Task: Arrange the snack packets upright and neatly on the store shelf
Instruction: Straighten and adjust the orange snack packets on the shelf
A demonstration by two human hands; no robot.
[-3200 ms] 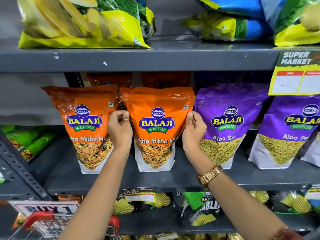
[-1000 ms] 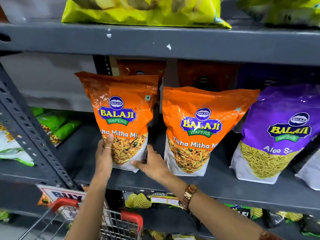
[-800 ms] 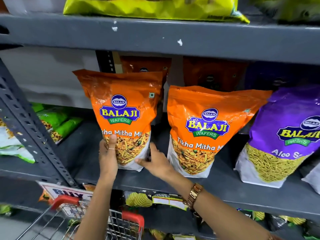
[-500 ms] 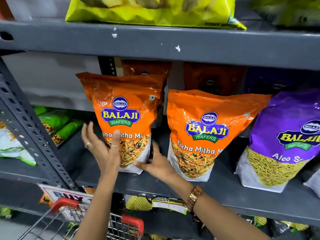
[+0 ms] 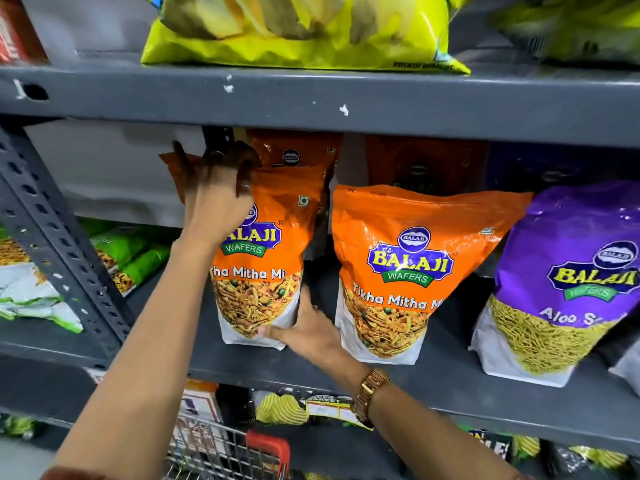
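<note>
Two orange Balaji Tikha Mitha Mix packets stand upright on the grey middle shelf (image 5: 433,382). My left hand (image 5: 216,199) grips the top edge of the left orange packet (image 5: 273,258), fingers curled over it. My right hand (image 5: 308,332) holds that same packet at its bottom right corner. The second orange packet (image 5: 401,271) stands free to the right, leaning slightly. A purple Aloo Sev packet (image 5: 568,285) stands beside it. More orange packets (image 5: 298,150) sit behind in shadow.
A perforated grey upright post (image 5: 59,237) runs diagonally at the left, with green packets (image 5: 128,251) beyond it. Yellow chip bags (image 5: 304,32) lie on the shelf above. A red-handled wire cart (image 5: 242,452) stands below, in front of the lower shelf's packets.
My left hand has risen from the left orange packet's lower left side to its top edge. My right hand stays at the bottom right corner. The view moved closer.
</note>
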